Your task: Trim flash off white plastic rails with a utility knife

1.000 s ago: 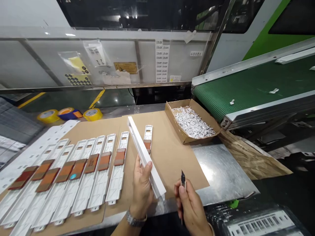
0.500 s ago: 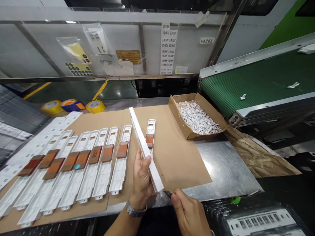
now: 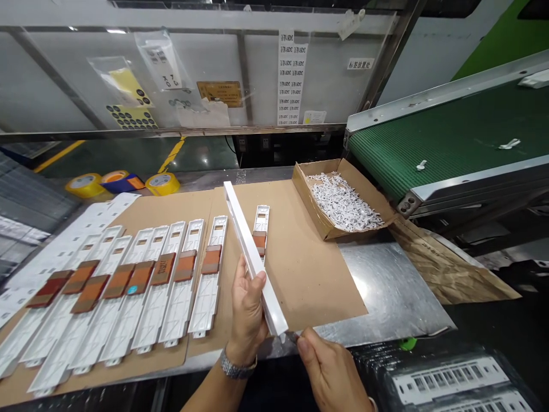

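Observation:
A long white plastic bar (image 3: 253, 252) slants across the middle, gripped near its lower part by my left hand (image 3: 247, 309), thumb on top. My right hand (image 3: 328, 369) is closed around a small dark pointed tool (image 3: 293, 336), whose tip is at the bar's lower end; whether it touches cannot be told. Left of the bar, several white channel-shaped parts (image 3: 205, 303) lie side by side, each with a brown-orange block (image 3: 186, 265) across it. One more such part (image 3: 262, 215) lies behind the held bar, partly hidden by it.
Cardboard (image 3: 317, 280) covers much of the metal table (image 3: 386, 286). A carton (image 3: 321, 220) of small white pieces stands at the back right, beside a green conveyor (image 3: 463, 131). Tape rolls (image 3: 163, 183) sit at the back left. Wrapped white panels (image 3: 450, 380) are at the lower right.
The bar has turned slightly in my left hand, showing more of its hollow side. The tool tip is nearer its lower end. The whole view has shifted a little.

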